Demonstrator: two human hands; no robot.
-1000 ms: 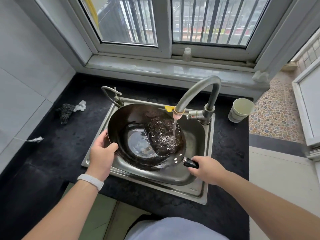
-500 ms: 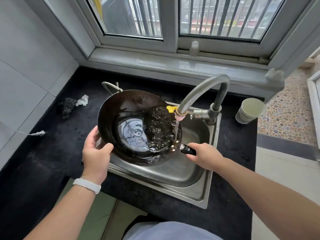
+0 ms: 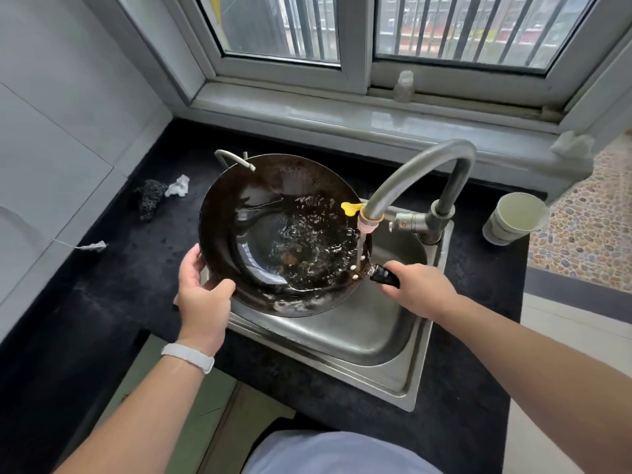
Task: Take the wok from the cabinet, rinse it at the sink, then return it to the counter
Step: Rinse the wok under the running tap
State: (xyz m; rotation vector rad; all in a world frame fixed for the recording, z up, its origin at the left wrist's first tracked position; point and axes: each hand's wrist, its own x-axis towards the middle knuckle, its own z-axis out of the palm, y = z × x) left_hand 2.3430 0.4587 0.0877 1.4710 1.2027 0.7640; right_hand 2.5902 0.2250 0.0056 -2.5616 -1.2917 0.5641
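On black bench [image 3: 143, 278], L to R: 1 scrubber [image 3: 147, 198]; 1 rag [image 3: 178, 186]; 1 wok [image 3: 273, 234] over sink [image 3: 359, 340], L hand [image 3: 201, 295] fingers gripping rim, R hand [image 3: 415, 289] fingers clenched on handle [image 3: 384, 276]; 1 tap [image 3: 420, 186] running; 1 cup stack [image 3: 513, 218].

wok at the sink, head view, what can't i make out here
Head view only:
- Sink drain: hidden under the wok.
- Wok handle: mostly wrapped by the right hand, so its length is unknown.
- Left hand fingers: hidden beneath the wok rim.
- Bottle on the windowsill: too small and blurred to identify its contents.
- Cup: inside not visible enough to tell whether it is empty.
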